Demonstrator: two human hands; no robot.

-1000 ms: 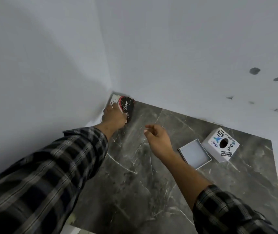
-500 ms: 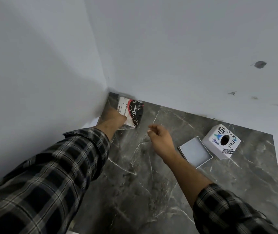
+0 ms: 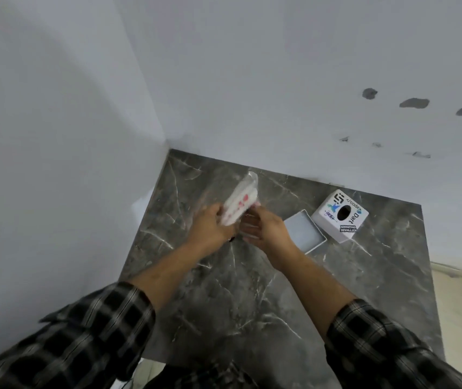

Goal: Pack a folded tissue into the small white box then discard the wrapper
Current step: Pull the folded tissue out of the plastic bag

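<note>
A dark grey marble-patterned table (image 3: 246, 290) fills the lower middle of the view, pushed into a corner where two pale walls (image 3: 252, 66) meet; the far wall carries several chipped patches. Two forearms in plaid sleeves (image 3: 89, 335) reach in from the near edge.

Toward the table's far right corner stands the small white box (image 3: 339, 216), a cube covered in printed stickers with a dark oval hole in its upturned face. Touching or just beside it, on the side nearer the hands, lies a shallow white tray-like piece (image 3: 304, 231), open side up and empty; it looks like the box's lid or base, though which one cannot be told.

Above the middle of the table, nearer the far edge, both hands hold the tissue pack (image 3: 239, 204), a white bundle with red print inside a clear, blurred wrapper (image 3: 252, 178). The left hand (image 3: 210, 230) has its fingers curled around the pack's near-left end. The right hand (image 3: 266, 231) closes its fingers on the near-right end, seemingly pinching the film.

The task seems to be at an early stage: the pack is in hand and apparently being opened, no tissue is visibly out, nothing is in the box, and the wrapper is not yet discarded.
</note>
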